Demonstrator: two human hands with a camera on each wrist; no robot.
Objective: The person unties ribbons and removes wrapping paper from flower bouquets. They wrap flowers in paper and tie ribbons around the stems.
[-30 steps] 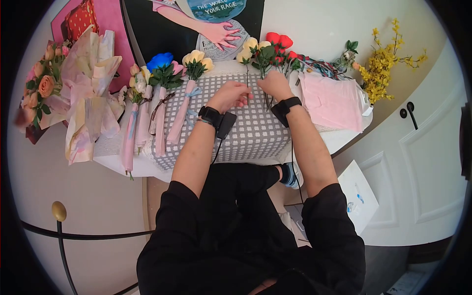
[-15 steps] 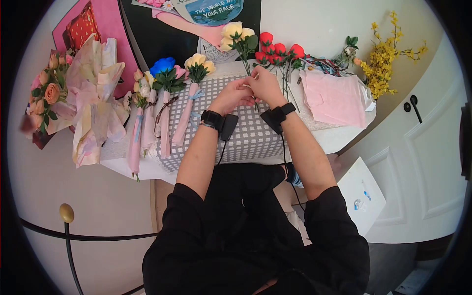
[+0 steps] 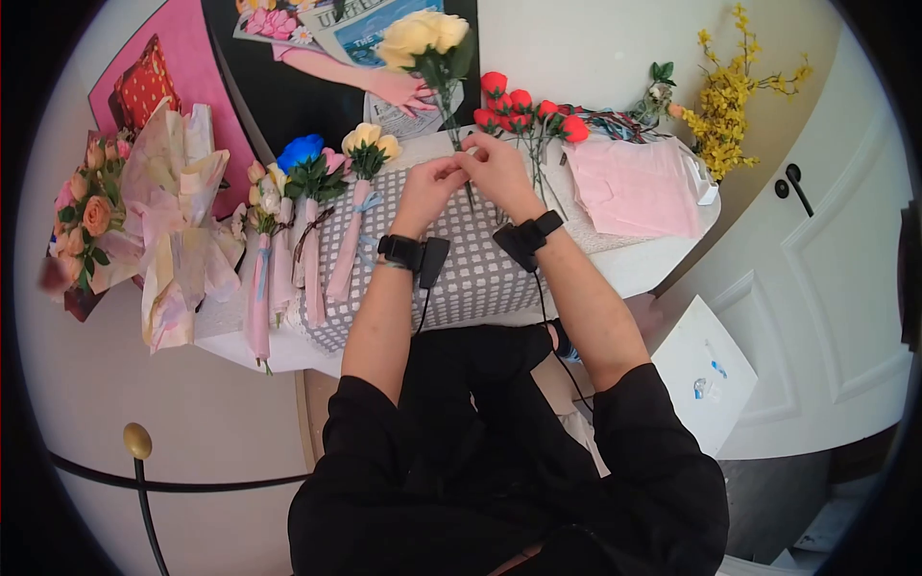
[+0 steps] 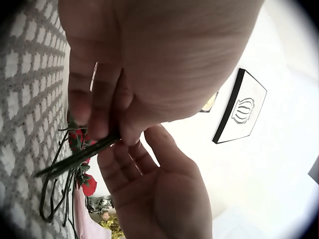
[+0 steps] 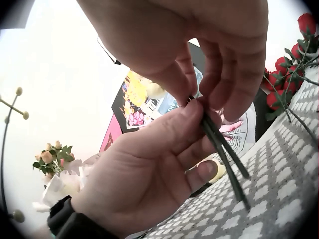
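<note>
Several pink-wrapped bundles (image 3: pixel 350 240) left of the left hand (image 3: pixel 427 190) look finished. Close together, it and the right hand (image 3: pixel 499 173) pinch bare stems (image 5: pixel 220 149) of cream roses (image 3: pixel 423 38), unwrapped like the red roses (image 3: pixel 521 122) beyond the right hand.

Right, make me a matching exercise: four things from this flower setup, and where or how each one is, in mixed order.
1. pink sheets
2. blue flower
3. topmost cream flowers
4. red flowers

A. held up by the left hand and right hand
B. lying flat near yellow blossoms
C. unwrapped, between the hands and the sheets
D. left of the hands, wrapped below in pink

Pairs: 1-B, 2-D, 3-A, 4-C
</note>
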